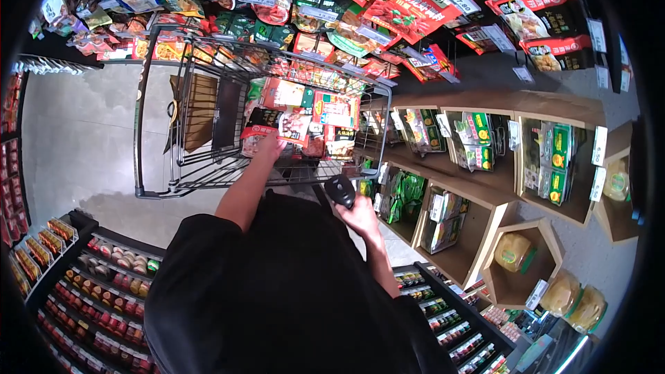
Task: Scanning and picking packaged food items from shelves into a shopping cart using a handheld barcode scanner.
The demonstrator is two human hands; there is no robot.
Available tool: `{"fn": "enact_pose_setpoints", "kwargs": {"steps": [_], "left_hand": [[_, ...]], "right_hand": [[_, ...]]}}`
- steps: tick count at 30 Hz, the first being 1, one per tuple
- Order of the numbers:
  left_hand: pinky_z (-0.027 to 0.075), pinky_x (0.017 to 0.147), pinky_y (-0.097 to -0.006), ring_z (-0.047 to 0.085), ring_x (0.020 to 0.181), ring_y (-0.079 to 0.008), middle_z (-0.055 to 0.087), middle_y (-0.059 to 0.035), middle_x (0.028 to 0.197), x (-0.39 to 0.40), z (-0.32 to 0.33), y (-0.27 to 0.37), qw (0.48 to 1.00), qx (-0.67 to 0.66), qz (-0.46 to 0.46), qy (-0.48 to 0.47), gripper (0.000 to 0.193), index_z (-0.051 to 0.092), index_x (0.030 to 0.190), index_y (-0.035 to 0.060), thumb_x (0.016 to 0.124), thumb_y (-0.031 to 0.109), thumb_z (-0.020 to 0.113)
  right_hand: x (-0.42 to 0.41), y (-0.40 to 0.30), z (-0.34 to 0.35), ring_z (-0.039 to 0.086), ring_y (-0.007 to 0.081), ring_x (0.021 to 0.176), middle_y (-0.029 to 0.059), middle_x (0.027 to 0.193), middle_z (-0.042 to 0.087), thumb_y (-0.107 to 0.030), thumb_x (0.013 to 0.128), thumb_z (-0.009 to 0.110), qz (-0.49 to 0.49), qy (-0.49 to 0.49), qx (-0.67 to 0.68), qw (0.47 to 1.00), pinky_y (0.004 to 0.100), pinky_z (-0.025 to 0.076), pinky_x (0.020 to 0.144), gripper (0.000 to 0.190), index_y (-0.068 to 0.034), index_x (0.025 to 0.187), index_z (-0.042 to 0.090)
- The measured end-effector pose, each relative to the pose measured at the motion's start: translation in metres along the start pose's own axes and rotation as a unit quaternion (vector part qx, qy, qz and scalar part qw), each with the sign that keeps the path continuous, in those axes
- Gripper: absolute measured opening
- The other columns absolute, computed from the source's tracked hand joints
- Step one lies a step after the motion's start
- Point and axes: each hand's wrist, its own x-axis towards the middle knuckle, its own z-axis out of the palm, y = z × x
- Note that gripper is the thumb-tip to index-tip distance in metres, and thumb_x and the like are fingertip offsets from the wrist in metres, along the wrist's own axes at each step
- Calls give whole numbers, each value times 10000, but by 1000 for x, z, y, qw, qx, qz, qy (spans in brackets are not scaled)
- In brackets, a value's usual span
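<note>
A metal wire shopping cart (260, 176) stands before me, turned sideways, with several food packets piled at its right end. My left hand (271, 146) reaches over the near side and pinches the lower edge of a black-and-red food pouch (291, 123). Beside that pouch lie a red-and-white packet (336, 109) and another red packet (278, 93). My right hand (361, 214), outside the cart at its near right, is wrapped around a black handheld device (340, 190) that looks like a barcode scanner. Its underside is hidden.
Hanging seasoning pouches (410, 2) with price tags line the far side, close above the cart. Wooden cubby shelves (473, 228) with packets rise on the right. Behind me are racks of jars (98, 301). A brown carton (201, 111) shows through the cart's left end.
</note>
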Motion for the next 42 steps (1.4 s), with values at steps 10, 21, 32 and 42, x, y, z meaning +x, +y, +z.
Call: {"fn": "enact_pose_setpoints", "kwargs": {"steps": [10,21,32,42], "left_hand": [[531,671,-343,577,767,-185,571,-71,880,140,-11,-68,985,46,158,-60,228,552,970,59,806,177,658],[498,748,-445,631,807,-377,628,-269,841,90,44,-68,504,805,269,-161,491,640,910,-14,808,445,499],[491,752,-467,636,859,-337,656,-176,901,-107,-26,-40,503,831,239,17,379,621,907,15,749,351,548],[194,1032,-594,140,1390,-306,163,-57,1517,-202,9,-41,453,882,108,76,868,188,1451,249,756,685,469]], "right_hand": [[-32,93,23,636,357,869,200,857,658,-253,713,708,115,-108,12,987,392,499,739,328,-23,937,638],[-11,143,0,612,391,844,214,845,641,-182,659,685,121,-88,5,989,437,492,747,292,-11,888,625],[115,181,-1,622,397,831,217,832,651,-301,686,714,-114,-34,-26,993,444,496,727,400,-19,959,645],[213,270,61,593,157,548,72,686,615,-152,711,705,-31,-136,127,982,304,487,481,243,9,880,638]]}}
